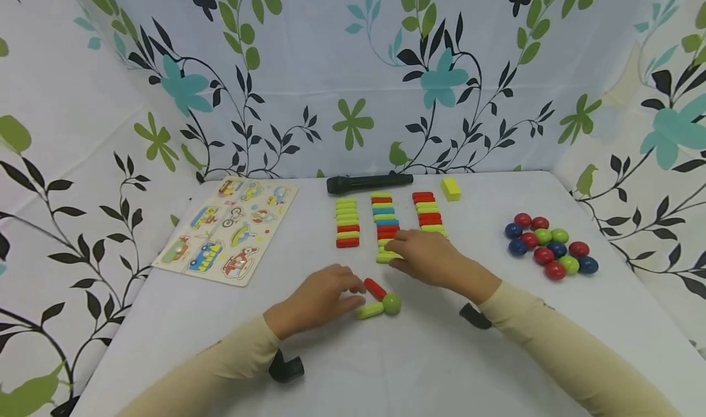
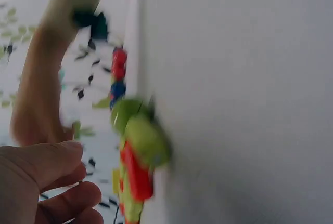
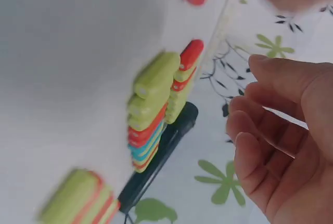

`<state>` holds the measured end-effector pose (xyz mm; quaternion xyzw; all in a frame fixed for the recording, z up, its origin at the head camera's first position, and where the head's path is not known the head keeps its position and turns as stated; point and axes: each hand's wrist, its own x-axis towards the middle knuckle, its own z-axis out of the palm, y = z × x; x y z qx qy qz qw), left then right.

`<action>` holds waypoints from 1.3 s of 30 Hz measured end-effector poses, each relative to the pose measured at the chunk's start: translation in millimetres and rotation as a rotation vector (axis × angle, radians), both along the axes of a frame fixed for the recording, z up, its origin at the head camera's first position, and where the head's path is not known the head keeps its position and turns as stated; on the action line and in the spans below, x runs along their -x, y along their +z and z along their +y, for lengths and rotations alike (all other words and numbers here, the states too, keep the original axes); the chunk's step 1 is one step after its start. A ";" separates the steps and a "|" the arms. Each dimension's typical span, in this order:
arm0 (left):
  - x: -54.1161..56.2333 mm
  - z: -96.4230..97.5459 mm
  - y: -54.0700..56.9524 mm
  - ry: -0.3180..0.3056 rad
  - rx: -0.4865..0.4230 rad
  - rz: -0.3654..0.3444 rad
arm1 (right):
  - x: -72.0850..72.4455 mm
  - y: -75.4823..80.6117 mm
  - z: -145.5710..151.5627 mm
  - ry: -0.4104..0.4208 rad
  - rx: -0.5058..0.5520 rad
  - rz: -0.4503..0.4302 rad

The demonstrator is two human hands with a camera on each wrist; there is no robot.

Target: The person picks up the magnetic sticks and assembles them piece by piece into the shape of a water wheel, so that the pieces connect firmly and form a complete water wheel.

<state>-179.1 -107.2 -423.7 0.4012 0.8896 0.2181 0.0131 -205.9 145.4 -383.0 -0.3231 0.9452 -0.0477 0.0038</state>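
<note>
My left hand (image 1: 318,299) hovers just left of a lime-green rod (image 1: 370,310), a red rod (image 1: 375,289) and a green ball (image 1: 391,303), which lie close together. In the left wrist view its fingers (image 2: 73,199) are loosely bent, holding nothing. The right hand (image 1: 427,259) is over the near end of the middle column of rods (image 1: 385,216) and hides part of it. Nothing is between its thumb and loosely curled fingers (image 3: 248,154) in the right wrist view. Two more columns of coloured rods flank it, one left (image 1: 347,221), one right (image 1: 427,208).
A black microphone (image 1: 369,183) and a yellow block (image 1: 450,189) lie behind the columns. At left is a picture puzzle board (image 1: 226,230). Several red, blue and green balls (image 1: 543,256) cluster at right. Patterned cloth walls (image 1: 353,86) surround the white table (image 1: 397,368).
</note>
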 end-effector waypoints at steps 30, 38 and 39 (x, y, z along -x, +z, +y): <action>-31.8 21.7 -21.3 -0.074 0.079 0.364 | 75.2 -31.9 -85.8 0.074 -0.264 0.016; -31.9 15.1 -19.1 -0.053 0.080 0.338 | 72.6 -27.0 -87.3 0.101 -0.258 0.026; -31.7 14.2 -19.5 -0.049 0.079 0.335 | 72.4 -26.2 -87.0 0.105 -0.256 0.026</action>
